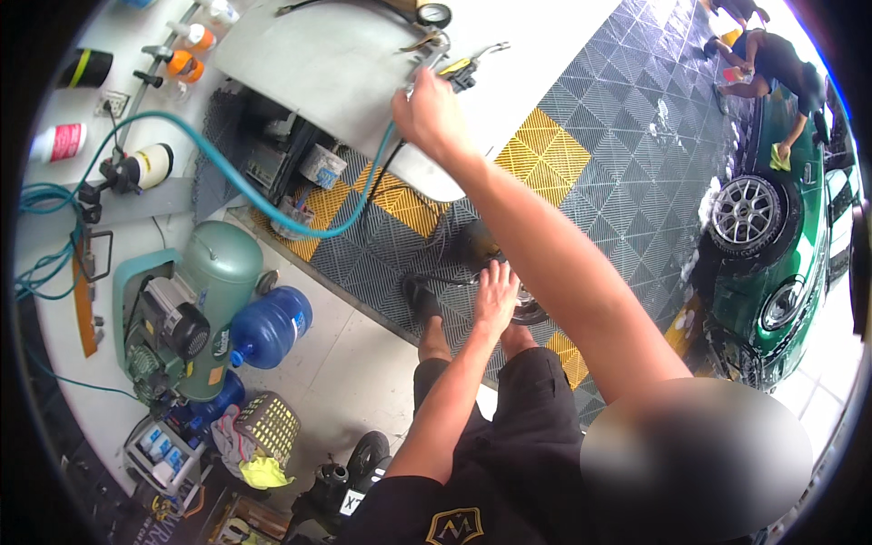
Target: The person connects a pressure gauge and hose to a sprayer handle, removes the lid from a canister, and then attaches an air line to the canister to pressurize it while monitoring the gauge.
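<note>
Head view shows the left hand [495, 295] open and flat, holding nothing, above a black round thing on the grid floor [627, 136]. Past it, the right hand [431, 113] grips an air tool [454, 68] on the white surface [345, 64]. I think the teal hose [227, 173] beside that surface could snag. Further off stands a green car [790, 254].

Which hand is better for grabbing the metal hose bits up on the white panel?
Right, probably. The right hand is up at the metal fittings, where the teal hose leads. The left hand is open and much lower, over the floor tiles, far from them.
</note>
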`<action>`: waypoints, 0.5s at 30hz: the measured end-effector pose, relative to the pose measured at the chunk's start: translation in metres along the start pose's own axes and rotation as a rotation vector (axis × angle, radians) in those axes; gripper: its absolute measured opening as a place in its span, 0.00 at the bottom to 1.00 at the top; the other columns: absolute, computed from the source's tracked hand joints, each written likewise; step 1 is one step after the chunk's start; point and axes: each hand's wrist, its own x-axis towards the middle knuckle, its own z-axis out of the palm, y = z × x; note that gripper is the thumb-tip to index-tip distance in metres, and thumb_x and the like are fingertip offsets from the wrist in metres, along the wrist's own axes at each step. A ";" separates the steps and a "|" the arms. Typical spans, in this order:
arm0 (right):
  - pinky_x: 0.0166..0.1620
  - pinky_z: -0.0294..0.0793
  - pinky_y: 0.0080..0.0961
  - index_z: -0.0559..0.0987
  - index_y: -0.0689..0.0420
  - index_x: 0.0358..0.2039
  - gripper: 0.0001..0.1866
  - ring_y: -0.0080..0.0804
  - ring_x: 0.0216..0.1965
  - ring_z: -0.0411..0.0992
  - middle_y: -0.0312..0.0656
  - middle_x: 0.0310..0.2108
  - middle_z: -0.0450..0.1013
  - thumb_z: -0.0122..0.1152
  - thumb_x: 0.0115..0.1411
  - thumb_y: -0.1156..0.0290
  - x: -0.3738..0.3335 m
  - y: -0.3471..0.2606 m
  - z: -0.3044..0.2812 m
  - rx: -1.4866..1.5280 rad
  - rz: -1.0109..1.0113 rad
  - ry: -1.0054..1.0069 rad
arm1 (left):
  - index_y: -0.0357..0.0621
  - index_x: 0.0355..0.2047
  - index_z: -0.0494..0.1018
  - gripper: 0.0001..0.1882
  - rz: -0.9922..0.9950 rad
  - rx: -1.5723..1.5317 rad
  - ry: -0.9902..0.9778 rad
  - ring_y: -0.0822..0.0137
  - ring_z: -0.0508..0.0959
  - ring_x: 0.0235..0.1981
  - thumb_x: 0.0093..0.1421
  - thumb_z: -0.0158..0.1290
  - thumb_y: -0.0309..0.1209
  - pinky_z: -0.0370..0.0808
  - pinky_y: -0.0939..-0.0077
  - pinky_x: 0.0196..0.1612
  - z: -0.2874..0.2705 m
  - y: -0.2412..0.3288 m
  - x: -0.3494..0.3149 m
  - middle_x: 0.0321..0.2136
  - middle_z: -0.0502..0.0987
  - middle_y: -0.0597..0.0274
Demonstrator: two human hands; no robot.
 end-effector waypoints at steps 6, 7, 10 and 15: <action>0.55 0.78 0.34 0.62 0.82 0.54 0.32 0.50 0.52 0.77 0.66 0.51 0.73 0.61 0.57 0.71 0.089 0.003 0.061 -0.364 0.298 0.137 | 0.39 0.58 0.67 0.29 -0.039 -0.458 0.256 0.45 0.61 0.67 0.60 0.60 0.36 0.53 0.43 0.71 -0.038 -0.026 -0.107 0.58 0.68 0.46; 0.57 0.76 0.33 0.62 0.81 0.54 0.31 0.47 0.54 0.77 0.64 0.52 0.73 0.60 0.58 0.71 0.097 0.006 0.060 -0.285 0.420 0.082 | 0.40 0.58 0.67 0.28 -0.091 -0.560 0.278 0.45 0.62 0.66 0.59 0.59 0.33 0.55 0.44 0.70 -0.042 -0.038 -0.137 0.57 0.68 0.46; 0.50 0.80 0.31 0.63 0.78 0.53 0.30 0.43 0.49 0.79 0.59 0.50 0.74 0.60 0.57 0.70 0.107 0.001 0.054 -0.155 0.651 0.100 | 0.38 0.55 0.69 0.26 -0.266 -0.703 0.323 0.44 0.67 0.61 0.54 0.59 0.24 0.62 0.49 0.66 -0.040 -0.095 -0.235 0.55 0.71 0.47; 0.33 0.83 0.36 0.68 0.61 0.46 0.16 0.41 0.32 0.76 0.47 0.33 0.68 0.56 0.57 0.76 0.069 -0.027 0.030 1.170 0.627 0.127 | 0.37 0.53 0.70 0.22 -0.684 -0.723 0.404 0.48 0.73 0.55 0.56 0.54 0.20 0.70 0.57 0.58 -0.038 -0.198 -0.365 0.51 0.74 0.47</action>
